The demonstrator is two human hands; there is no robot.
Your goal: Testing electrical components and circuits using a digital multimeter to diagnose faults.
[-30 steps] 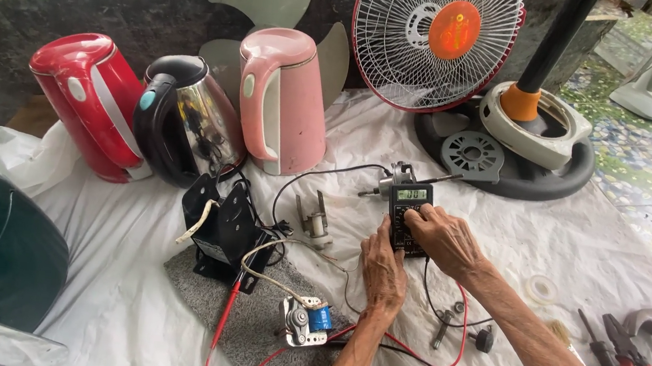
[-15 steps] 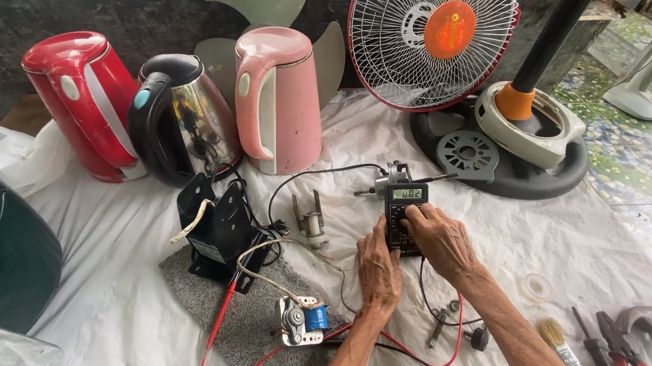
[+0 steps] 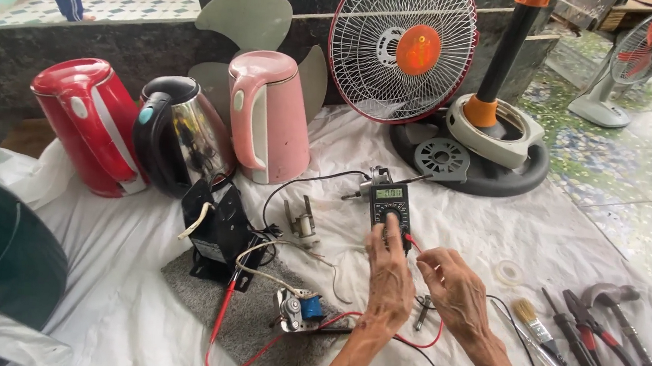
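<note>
Item: digital multimeter (image 3: 389, 204), dark-cased, lying flat on the white cloth (image 3: 563, 232) near its middle, long axis running away from the person toward the fan guard (image 3: 403, 44).

Left hand (image 3: 391, 274): lying directly below the meter, fingers together, fingertips pressing on its lower face; the nearer hand.

Right hand (image 3: 456, 289): sitting just right of the meter's lower corner, fingers curling together, seemingly pinching the red lead (image 3: 244, 352) near its plug; exact grip cannot be told.

Adjacent: small motor (image 3: 298, 311) on a grey mat (image 3: 247, 320); three kettles (image 3: 268, 116) along the cloth's far-left edge; pliers (image 3: 595, 348) at its right edge.
</note>
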